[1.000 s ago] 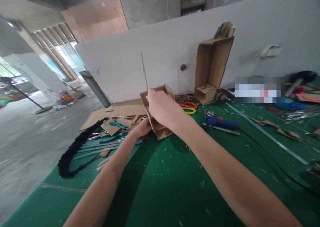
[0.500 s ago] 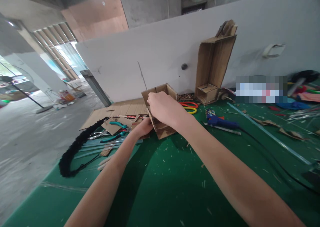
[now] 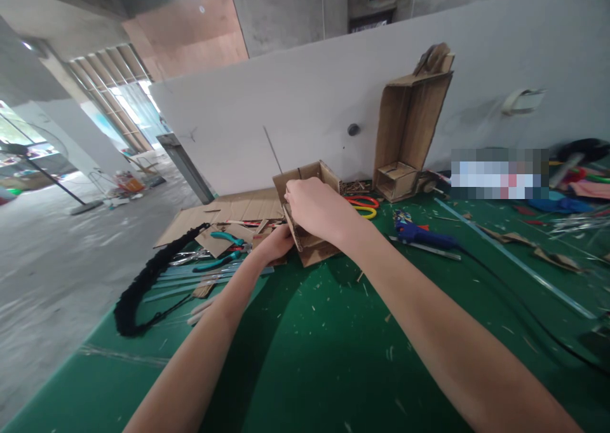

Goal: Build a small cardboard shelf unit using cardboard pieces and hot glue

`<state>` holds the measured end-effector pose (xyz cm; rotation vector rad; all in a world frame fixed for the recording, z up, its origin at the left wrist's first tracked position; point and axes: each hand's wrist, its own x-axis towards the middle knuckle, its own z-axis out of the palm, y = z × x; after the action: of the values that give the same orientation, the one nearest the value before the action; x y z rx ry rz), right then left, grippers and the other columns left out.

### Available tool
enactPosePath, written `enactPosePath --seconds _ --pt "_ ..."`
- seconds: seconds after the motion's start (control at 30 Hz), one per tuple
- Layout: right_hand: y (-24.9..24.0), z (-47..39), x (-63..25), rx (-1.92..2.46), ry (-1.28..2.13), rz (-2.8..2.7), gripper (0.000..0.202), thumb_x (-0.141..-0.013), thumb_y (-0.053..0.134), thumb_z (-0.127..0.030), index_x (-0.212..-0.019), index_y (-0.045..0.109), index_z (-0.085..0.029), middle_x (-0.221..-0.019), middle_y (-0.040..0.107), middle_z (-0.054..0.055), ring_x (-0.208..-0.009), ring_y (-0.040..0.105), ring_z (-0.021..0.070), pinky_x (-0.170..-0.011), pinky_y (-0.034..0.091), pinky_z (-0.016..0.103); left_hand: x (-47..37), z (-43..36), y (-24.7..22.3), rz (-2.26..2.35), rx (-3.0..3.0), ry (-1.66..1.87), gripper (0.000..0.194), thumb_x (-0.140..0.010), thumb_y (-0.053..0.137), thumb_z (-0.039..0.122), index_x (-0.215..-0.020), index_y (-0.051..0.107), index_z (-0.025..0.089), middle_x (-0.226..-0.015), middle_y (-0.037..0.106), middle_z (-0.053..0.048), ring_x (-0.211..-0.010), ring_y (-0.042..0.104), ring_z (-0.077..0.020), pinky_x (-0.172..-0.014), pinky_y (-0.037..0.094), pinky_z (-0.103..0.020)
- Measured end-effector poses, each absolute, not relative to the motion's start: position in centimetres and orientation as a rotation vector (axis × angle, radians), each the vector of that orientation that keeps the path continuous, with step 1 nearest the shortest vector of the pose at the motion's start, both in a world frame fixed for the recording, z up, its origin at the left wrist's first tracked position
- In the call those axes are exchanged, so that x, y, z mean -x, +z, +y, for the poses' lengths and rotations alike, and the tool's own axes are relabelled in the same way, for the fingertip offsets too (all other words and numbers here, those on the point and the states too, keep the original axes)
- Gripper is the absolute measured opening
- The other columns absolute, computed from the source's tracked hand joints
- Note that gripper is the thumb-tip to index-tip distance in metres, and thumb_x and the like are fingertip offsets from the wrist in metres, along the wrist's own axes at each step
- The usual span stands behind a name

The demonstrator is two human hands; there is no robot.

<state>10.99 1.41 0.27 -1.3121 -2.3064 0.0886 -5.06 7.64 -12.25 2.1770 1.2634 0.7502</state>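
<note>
Box (image 3: 318,254) on worktop (image 3: 305,357), likely light, crushable; best held by corners. Right hand (image 3: 312,205) curled over its opening, left hand (image 3: 277,243) by its side; can't tell what either grips

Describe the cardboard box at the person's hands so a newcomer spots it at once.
On the green table, find the tall cardboard stand. Left of it, the open box has the right hand over it and the left hand at its lower left. Unlike the stand, it is low, with a thin rod slanting up above its rim.
</note>
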Motion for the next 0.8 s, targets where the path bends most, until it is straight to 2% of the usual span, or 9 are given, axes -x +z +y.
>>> enactPosePath --seconds 0.17,0.4,0.47,0.57,0.63,0.8 --pt "0.26 1.39 -11.48 1.214 0.137 -2.319 0.026 -0.090 0.042 -0.016 -0.088 0.069 -0.013 -0.087 0.069 0.015 -0.078 0.062 0.0204 -0.061 0.036 0.031 5.09 7.65 -12.12 1.258 -2.166 0.746 0.036 -0.076 0.053 0.011 -0.109 0.065 0.011 -0.106 0.072 -0.010 -0.107 0.061 -0.0281 -0.098 0.048 -0.043" --pt "0.41 1.14 -11.80 1.252 0.145 -2.333 0.024 -0.084 0.045 -0.014 -0.082 0.069 -0.011 -0.072 0.066 0.013 -0.061 0.055 0.0171 -0.055 0.032 0.032 5.21 7.45 -12.07 1.258 -2.149 0.746 0.031 -0.077 0.053 0.013 -0.105 0.066 0.011 -0.100 0.073 -0.009 -0.105 0.061 -0.0273 -0.097 0.049 -0.043" --pt "0.27 1.13 -11.69 1.262 0.114 -2.307 0.024 -0.085 0.046 -0.018 -0.084 0.069 -0.011 -0.075 0.067 0.014 -0.064 0.057 0.0184 -0.055 0.032 0.031 5.22 7.44 -12.14 1.262 -2.141 0.747 0.031 -0.076 0.053 0.013 -0.105 0.066 0.011 -0.100 0.073 -0.009 -0.104 0.062 -0.0274 -0.095 0.049 -0.044" --pt "-0.01 1.21 -11.38 1.205 0.104 -2.227 0.025 -0.087 0.048 -0.026 -0.097 0.067 -0.013 -0.088 0.069 0.014 -0.075 0.061 0.0207 -0.059 0.035 0.031 5.18 7.52 -12.27 1.268 -2.130 0.753 0.032 -0.076 0.054 0.013 -0.106 0.066 0.011 -0.102 0.072 -0.010 -0.103 0.062 -0.0278 -0.095 0.050 -0.044" --pt "-0.18 1.30 -11.14 1.169 0.136 -2.194 0.025 -0.088 0.047 -0.025 -0.101 0.066 -0.016 -0.091 0.069 0.012 -0.079 0.061 0.0202 -0.062 0.036 0.030 5.15 7.61 -12.34 1.269 -2.125 0.757 0.033 -0.076 0.054 0.011 -0.106 0.066 0.011 -0.101 0.072 -0.011 -0.102 0.062 -0.0280 -0.094 0.049 -0.045" --pt "-0.17 1.40 -10.97 1.264 0.124 -2.202 0.023 -0.086 0.045 -0.018 -0.088 0.068 -0.015 -0.080 0.067 0.011 -0.071 0.059 0.0181 -0.058 0.034 0.030 5.17 7.71 -12.43 1.256 -2.112 0.769 0.037 -0.075 0.053 0.009 -0.109 0.066 0.011 -0.100 0.073 -0.010 -0.101 0.063 -0.0275 -0.094 0.050 -0.045"
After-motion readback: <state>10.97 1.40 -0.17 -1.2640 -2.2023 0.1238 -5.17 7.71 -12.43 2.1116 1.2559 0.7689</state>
